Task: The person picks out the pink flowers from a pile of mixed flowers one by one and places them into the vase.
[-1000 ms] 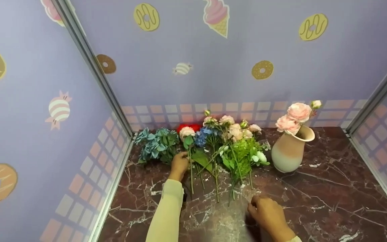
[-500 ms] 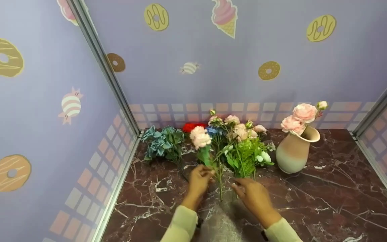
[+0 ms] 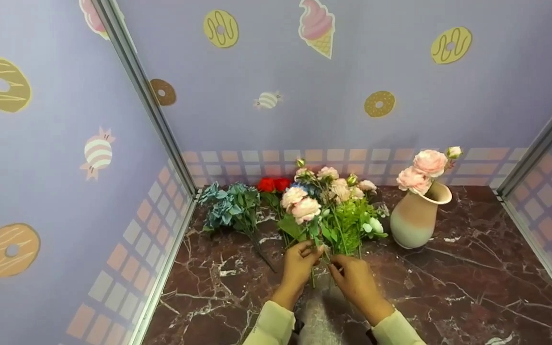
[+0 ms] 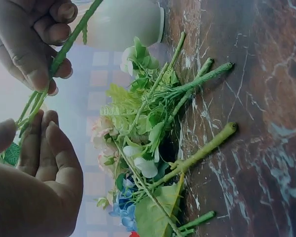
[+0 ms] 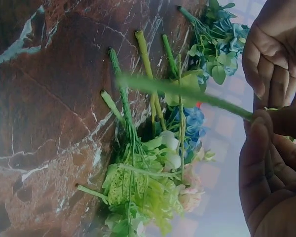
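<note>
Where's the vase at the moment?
In the head view, the vase stands upright on the right side of the table, beyond the right hand and just right of the white flower.

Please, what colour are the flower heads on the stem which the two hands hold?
The flower heads are pale pink; the head view shows them best.

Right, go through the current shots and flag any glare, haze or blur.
Head: a pale sheen on the table, low in the middle; left wrist: the wall looks hazy and washed out; right wrist: the held stem blurs at its free end, while the loose stems behind it look crisper.
</note>
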